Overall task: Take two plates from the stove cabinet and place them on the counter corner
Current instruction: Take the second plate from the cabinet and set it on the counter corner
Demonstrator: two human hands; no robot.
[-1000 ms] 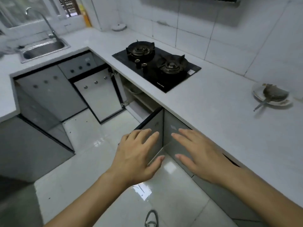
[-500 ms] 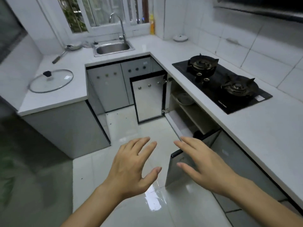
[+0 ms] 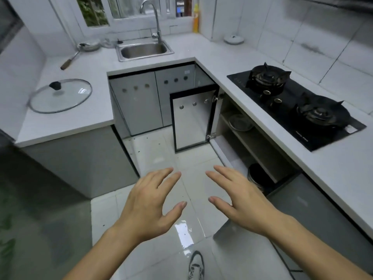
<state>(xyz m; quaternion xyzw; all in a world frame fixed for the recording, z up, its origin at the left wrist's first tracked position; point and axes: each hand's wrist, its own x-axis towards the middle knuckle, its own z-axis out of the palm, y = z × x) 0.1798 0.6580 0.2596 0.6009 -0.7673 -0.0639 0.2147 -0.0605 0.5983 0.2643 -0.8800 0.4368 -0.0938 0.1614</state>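
I see the plates (image 3: 240, 122) only in part: a pale, shallow, round stack on the upper shelf (image 3: 252, 138) of the stove cabinet (image 3: 226, 126), its far side cut off by the table (image 3: 242, 81) edge above. How many lie there I cannot count; it may be two or more. Lower down, a dark round pot (image 3: 258, 176) sits in shadow, half hidden by the shelf and the near door (image 3: 323, 209). The far door (image 3: 191, 120) stands open, glassy with a black frame and three metal studs.

My left hand (image 3: 149, 205) and right hand (image 3: 242, 201) float over the glossy tiled floor (image 3: 161, 156), palms down, each grip wide, fingers spread, holding nothing, well short of the plates. A shoe (image 3: 196, 265) is cut by the bottom edge.

On the smooth white table lie a round glass lid (image 3: 60, 96) with a black knob, a steel sink (image 3: 143, 49) and a black stove (image 3: 296, 106) with two burners.
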